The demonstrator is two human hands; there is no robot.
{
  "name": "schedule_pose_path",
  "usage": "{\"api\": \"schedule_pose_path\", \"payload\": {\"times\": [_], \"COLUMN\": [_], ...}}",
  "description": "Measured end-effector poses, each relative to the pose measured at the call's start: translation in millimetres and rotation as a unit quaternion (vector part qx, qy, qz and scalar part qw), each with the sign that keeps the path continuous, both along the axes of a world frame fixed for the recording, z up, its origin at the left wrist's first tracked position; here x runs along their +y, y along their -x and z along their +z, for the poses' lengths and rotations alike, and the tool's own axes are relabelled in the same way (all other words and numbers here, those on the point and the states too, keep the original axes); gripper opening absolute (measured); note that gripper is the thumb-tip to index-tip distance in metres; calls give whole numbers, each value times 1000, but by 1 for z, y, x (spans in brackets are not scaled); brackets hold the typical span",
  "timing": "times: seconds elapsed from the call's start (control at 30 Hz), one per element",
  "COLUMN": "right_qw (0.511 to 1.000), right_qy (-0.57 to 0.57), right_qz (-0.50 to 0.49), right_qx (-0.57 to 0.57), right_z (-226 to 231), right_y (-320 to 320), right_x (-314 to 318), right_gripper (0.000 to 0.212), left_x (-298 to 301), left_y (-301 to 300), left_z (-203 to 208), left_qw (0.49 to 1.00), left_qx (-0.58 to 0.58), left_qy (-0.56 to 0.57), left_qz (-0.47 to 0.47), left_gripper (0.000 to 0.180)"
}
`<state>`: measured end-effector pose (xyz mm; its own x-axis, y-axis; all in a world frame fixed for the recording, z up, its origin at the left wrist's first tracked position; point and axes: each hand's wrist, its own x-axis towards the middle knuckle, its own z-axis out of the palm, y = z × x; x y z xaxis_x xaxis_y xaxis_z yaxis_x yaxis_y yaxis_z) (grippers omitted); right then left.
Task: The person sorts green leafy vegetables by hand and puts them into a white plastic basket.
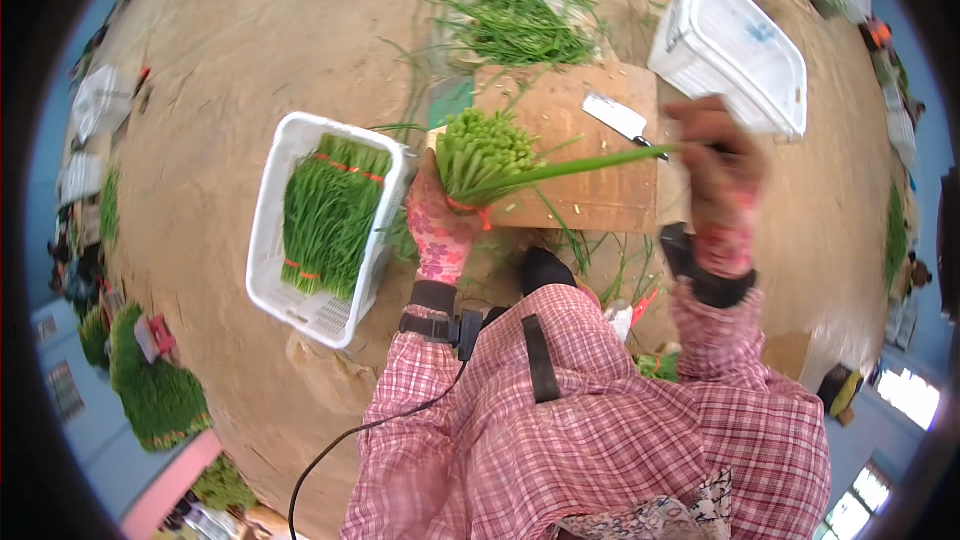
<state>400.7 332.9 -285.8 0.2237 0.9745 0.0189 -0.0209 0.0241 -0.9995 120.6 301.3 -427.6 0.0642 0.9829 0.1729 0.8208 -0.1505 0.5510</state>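
Note:
My left hand (440,225), in a pink floral glove with bare fingers, is wrapped round a bundle of chives (487,152). Its pale cut ends face upward, and a red tie (470,208) goes round it low down. From the bundle a few long green chive stalks (590,168) stretch right to my right hand (715,155), whose fingers pinch their tips; motion blurs that hand. Beneath the bundle lies a wooden board (615,195). A cleaver (617,118) with a black handle rests on the board, left of my right hand.
At left, a white plastic crate (262,255) holds tied chive bundles (335,210). Loose green trimmings (520,28) are heaped beyond the board. Another white crate (690,50) stands at the far right. A black cable (350,432) hangs from my left wrist.

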Motion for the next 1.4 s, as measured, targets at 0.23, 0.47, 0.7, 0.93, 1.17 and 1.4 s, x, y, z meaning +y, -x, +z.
{"api": "schedule_pose_path", "payload": {"times": [0.23,0.47,0.7,0.93,1.17,1.4], "right_qw": [937,872,864,826,782,680], "right_qy": [-134,34,-10,-78,-148,-441], "right_qz": [128,407,498,558,605,547], "right_qx": [296,-268,77,-10,-28,-208], "right_z": [-23,-140,-146,-73,-65,-40], "right_y": [-107,40,166,191,195,199], "right_x": [-9,35,92,144,152,164], "right_gripper": [21,76,54,29,19,17], "left_x": [-25,-33,-32,-18,-16,-6], "left_y": [81,103,113,110,113,111], "left_z": [-54,-32,-18,4,6,25], "left_qw": [966,981,941,963,958,953], "left_qx": [-206,-69,-283,-225,-242,-247], "left_qy": [76,76,83,60,37,79], "left_qz": [133,162,166,134,151,156], "left_gripper": [109,106,76,73,89,95]}}
